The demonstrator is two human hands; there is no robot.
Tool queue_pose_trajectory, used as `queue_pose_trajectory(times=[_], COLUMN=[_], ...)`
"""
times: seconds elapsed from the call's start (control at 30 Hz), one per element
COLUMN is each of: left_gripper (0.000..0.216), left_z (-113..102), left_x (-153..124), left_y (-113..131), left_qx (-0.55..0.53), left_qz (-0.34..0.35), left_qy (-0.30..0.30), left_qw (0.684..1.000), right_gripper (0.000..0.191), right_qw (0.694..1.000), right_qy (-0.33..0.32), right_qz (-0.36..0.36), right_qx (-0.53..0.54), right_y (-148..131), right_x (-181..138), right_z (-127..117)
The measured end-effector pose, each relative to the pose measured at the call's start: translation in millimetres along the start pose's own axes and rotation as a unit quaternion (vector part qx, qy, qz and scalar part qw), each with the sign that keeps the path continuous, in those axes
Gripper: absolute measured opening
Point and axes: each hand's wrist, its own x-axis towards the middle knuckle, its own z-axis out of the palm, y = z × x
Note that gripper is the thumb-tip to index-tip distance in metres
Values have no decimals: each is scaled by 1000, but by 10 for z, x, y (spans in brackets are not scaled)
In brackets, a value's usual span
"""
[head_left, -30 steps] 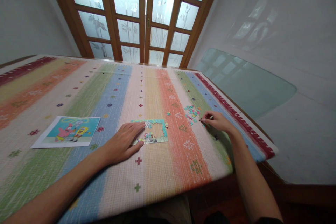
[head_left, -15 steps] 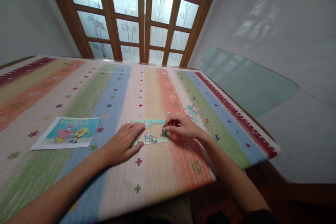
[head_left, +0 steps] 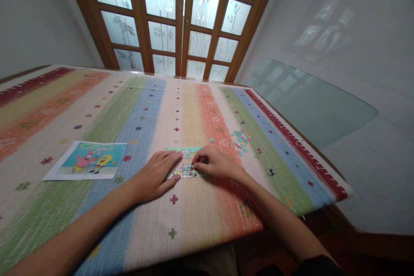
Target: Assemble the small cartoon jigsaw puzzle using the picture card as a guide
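A partly assembled jigsaw puzzle (head_left: 186, 174) lies on the striped tablecloth in front of me, with a gap in its middle where the cloth shows. My left hand (head_left: 158, 173) rests flat over the puzzle's left side, fingers apart, thumb at its lower edge. Above the puzzle's right part, my right hand (head_left: 213, 162) pinches a small puzzle piece (head_left: 192, 167) between thumb and fingertips, close to the assembled pieces. The fingers hide much of that piece and the puzzle's right side.
A printed cartoon picture (head_left: 89, 161) lies to the left. Loose puzzle pieces (head_left: 241, 140) are heaped at the right, and a single piece (head_left: 211, 140) lies just behind the puzzle. The table's right edge borders a white wall; wooden glazed doors (head_left: 181, 21) stand behind.
My right hand has moved left with the puzzle piece, from the puzzle's right edge to over its middle. My left hand stays in place on the puzzle. The view has shifted slightly.
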Motion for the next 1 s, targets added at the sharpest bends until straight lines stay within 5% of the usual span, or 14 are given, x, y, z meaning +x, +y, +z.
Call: queue_pose_trajectory(times=[0.3, 1.0], left_gripper=[48, 51], left_z=[10, 9], left_x=[-3, 6], left_y=[-10, -14], left_qx=[-1, -13], left_qz=[2, 8], left_qy=[5, 15], left_qw=[1000, 1000], right_gripper=[13, 9], right_qw=[997, 993], right_qy=[5, 56], right_qz=[-38, -2], right_qx=[-62, -102], right_y=[9, -49], right_x=[-7, -107], right_z=[24, 191])
